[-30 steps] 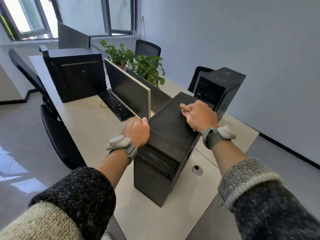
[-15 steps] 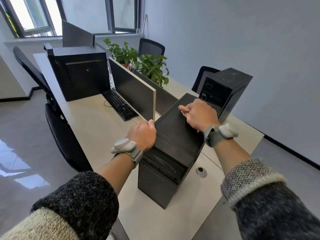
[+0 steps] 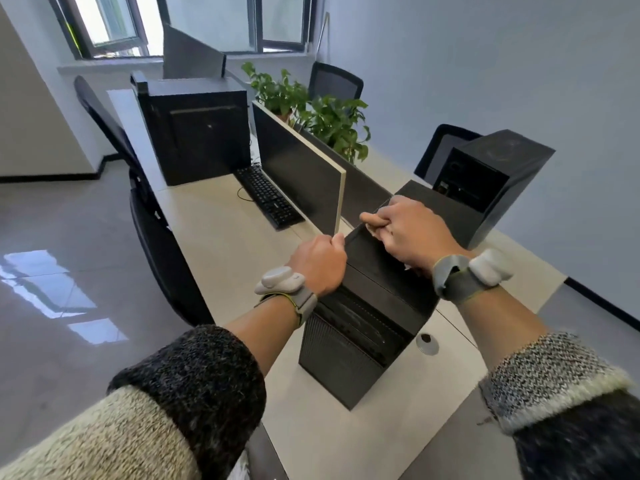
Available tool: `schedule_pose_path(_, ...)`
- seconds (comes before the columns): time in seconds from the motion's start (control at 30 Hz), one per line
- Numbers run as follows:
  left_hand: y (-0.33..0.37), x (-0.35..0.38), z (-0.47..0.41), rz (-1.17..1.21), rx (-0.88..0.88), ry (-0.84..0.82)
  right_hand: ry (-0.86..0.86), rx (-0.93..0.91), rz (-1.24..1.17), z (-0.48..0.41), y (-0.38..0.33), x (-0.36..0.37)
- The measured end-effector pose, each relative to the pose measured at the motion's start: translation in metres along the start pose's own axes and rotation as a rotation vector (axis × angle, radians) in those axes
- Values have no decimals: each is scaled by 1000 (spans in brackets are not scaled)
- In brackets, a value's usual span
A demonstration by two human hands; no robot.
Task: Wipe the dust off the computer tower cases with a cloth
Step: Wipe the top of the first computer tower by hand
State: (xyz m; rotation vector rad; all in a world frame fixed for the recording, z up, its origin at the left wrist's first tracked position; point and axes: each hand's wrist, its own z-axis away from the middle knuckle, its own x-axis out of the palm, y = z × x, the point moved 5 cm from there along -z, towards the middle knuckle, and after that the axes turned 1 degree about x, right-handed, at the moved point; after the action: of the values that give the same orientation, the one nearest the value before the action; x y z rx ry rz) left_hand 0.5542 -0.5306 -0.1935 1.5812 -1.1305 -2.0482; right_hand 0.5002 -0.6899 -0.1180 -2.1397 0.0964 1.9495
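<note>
Head view: tower (image 3: 349, 362) stands upright on the counter (image 3: 214, 230), centre frame, straight ahead of both hands. Its long top runs from lower centre away toward upper right, front grille facing the camera.

Left hand (image 3: 320, 263) is curled over the top's left edge near the front corner and clamps it, looks like bracing. Right hand (image 3: 412, 233) sits knuckles-up on the top, past the middle, fingers folded round a cloth (image 3: 372, 231). Only pale scraps show under the fingers and by the wrist, so the rest of it is hidden. Hands are apart, one on each side of the top, right hand further along.

Judgement: wiping the top panel is in hand. The next stroke should follow the long axis, and the right hand is the one placed for it. Side panels are probably not yet done, and dust can't be made out.

Around:
- Divider (image 3: 304, 174) ends just beside the left hand, so it is tight for wiping that side.
- Right tower (image 3: 495, 178) stands close behind the far end and limits a push-through stroke.
- Far tower (image 3: 197, 133), upper left, is well apart.
- Keyboard (image 3: 268, 197) lies along the divider.
- Plants (image 3: 325, 116) sit behind the divider.
- Chair (image 3: 162, 244) is at the counter's left edge.
- Cable hole (image 3: 427, 342) is near the tower's right foot.
</note>
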Motion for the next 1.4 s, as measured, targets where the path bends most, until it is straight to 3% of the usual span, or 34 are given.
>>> schedule_pose_path(0.07,1,1,-2,16,5,-5,-68,-136,-134,17,-14,-5)
schedule_pose_path(0.13,2,0,0,28,19,-14,-162,-148,-205,11,-11,-12)
schedule_pose_path(0.27,1,3,1,59,29,-65,73,193,-69,-20,27,-19)
schedule_pose_path(0.33,-2,5,2,57,29,-99,72,232,20,-20,24,-8)
schedule_pose_path(0.57,-23,-19,7,194,-7,-51,-149,-257,-254,42,-58,1)
schedule_pose_path(0.77,-42,-41,28,194,-68,-15,60,-9,-26,15,-45,-1)
schedule_pose_path(0.93,-40,-48,35,217,-36,13,-64,-304,-210,68,-82,6)
schedule_pose_path(1.0,-35,-48,40,202,-6,15,-91,-338,-266,75,-81,2)
schedule_pose_path(1.1,-22,-46,44,159,78,14,142,-57,-249,48,-37,-13)
schedule_pose_path(1.2,-11,-45,49,152,187,25,125,122,-72,45,-16,-7)
schedule_pose_path(1.4,-21,-46,53,200,240,70,-17,-174,-201,98,-86,2)
